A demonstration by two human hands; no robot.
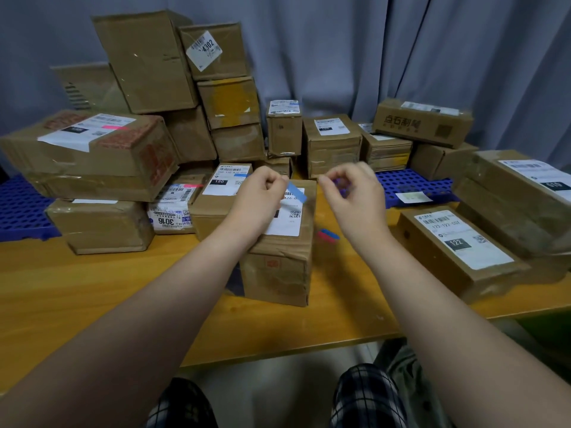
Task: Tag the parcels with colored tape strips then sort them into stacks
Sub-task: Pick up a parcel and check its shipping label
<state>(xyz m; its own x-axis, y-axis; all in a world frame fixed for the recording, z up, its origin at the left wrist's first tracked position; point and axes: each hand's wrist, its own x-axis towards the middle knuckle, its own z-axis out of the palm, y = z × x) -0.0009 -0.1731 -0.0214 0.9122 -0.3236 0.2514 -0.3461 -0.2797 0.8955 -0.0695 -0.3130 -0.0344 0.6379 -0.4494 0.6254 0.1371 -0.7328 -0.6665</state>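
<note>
A cardboard parcel (279, 267) with a white label stands in front of me on the wooden table (92, 288). My left hand (258, 199) hovers over its label and pinches one end of a blue tape strip (297, 191), which slants down to the right above the label. My right hand (355, 196) is just right of the strip, fingers curled, with something purple-blue showing between them; I cannot tell what it is. Loose pink and blue tape strips (328, 235) lie on the table right of the parcel.
Stacked parcels (148, 63) fill the back left, two with pink strips (112, 127) and one with a blue strip. More parcels (330, 143) line the back and right side, including a long one (457, 248). Blue perforated pallets (411, 183) lie under them. A curtain hangs behind.
</note>
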